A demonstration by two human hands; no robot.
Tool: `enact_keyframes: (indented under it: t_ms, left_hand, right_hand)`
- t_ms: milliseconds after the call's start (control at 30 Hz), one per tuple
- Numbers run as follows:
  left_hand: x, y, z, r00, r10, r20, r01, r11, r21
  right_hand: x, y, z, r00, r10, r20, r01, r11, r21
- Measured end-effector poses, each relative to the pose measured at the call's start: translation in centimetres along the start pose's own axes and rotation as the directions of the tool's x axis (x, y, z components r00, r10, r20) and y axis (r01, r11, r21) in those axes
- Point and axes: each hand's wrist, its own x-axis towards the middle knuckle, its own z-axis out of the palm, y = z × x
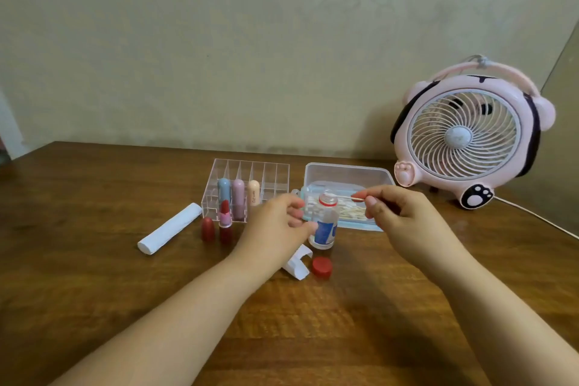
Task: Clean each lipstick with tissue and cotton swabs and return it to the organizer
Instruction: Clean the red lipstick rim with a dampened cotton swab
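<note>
My left hand [275,222] gripped the open bottle [324,222]; my right hand [398,213] pinched a cotton swab [340,196] at its mouth. Opened lipstick [225,222] stood beside the organizer [247,188]. A nudge could've tipped the bottle, spilling.

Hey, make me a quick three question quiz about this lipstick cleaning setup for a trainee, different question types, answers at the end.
1. True or false: the red bottle cap is screwed onto the small bottle.
2. How many capped lipsticks stand in the clear organizer?
3. The right hand pinches: A) folded tissue B) cotton swab C) red lipstick.

Key
1. False; it lies on the table.
2. Three.
3. B, the cotton swab, its tip at the bottle's mouth; the left hand holds the bottle.
</note>
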Motion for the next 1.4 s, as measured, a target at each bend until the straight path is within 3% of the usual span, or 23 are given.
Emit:
enact_keyframes:
  t_ms: [133,200,267,367,500,767,967,1233,1400]
  left_hand:
    - [-3.5,-1.9,-4.0,0.957,0.137,-0.254,-0.089,0.977,0.192]
    - [-3.9,-3.4,-5.6,0.91,0.136,-0.391,-0.057,0.977,0.207]
    - [-3.5,-4.5,-6.9,0.893,0.086,-0.442,0.017,0.975,0.223]
    - [-2.0,-6.3,-7.6,0.94,0.004,-0.342,0.106,0.948,0.302]
    - [-0.9,-7.3,-7.4,0.969,0.007,-0.246,0.086,0.926,0.367]
    - [-0.5,-8.8,-6.3,0.974,0.045,-0.223,0.029,0.948,0.318]
    - [0.2,-9.5,-6.4,0.985,0.026,-0.172,0.037,0.936,0.35]
    - [-0.8,-7.2,-7.7,0.942,0.078,-0.326,-0.025,0.986,0.163]
    - [-2.0,-6.1,-8.5,0.963,0.054,-0.265,-0.08,0.993,-0.089]
  right_hand:
    - [0.8,-1.9,3.1,1.0,0.029,0.007,-0.03,0.999,0.031]
    - [1.3,-2.9,5.0,0.999,0.033,0.03,-0.035,0.998,0.051]
    - [1.7,-3.8,6.9,0.999,0.018,0.052,-0.021,0.998,0.065]
    - [2.3,-4.8,9.1,0.997,0.022,0.08,-0.028,0.996,0.081]
    - [2.5,-4.8,10.8,0.998,0.026,0.063,-0.035,0.989,0.142]
    - [1.3,-3.5,11.8,0.985,-0.011,0.17,-0.014,0.989,0.144]
    - [1.5,-3.3,11.5,0.986,-0.008,0.169,-0.024,0.982,0.187]
    - [0.7,-4.4,10.4,0.994,-0.077,0.078,0.054,0.962,0.269]
    - [-0.1,-5.7,9.0,0.981,-0.184,-0.057,0.193,0.943,0.271]
